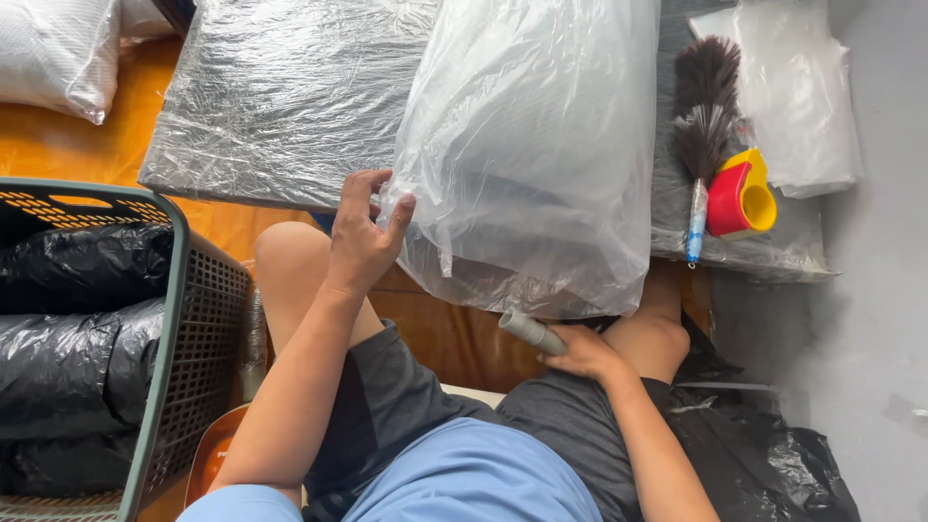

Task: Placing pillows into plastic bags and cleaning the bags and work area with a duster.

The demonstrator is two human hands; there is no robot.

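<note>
At the far left of the frame stands one green plastic basket [164, 319] with a perforated wall, filled with black plastic bags [82, 329]; above it, in the upper left corner, lies one white pillow [58, 53] on the orange floor [68, 145]; a low table wrapped in clear film [280, 97] spans the upper middle. Just left of centre, the left hand [360, 242] rises from the lower frame; its fingers [398, 215] are curled and pinched together on the left edge of one large clear plastic bag [532, 145], which holds a pale bulky filling and lies over the table's front edge, hanging toward the person's knees. Lower, right of centre, the right hand [585, 353] rests on the thigh with its fingers closed loosely about one grey tube [532, 331], whose open end points up-left, touching the bag's bottom edge. Further right on the table lie one feather duster [704, 126] with a dark head and a pale handle, and just beside it one red and yellow tape dispenser [739, 198]; a stack of clear folded plastic bags [797, 97] sits in the upper right; more black plastic [773, 454] lies crumpled at lower right.
</note>
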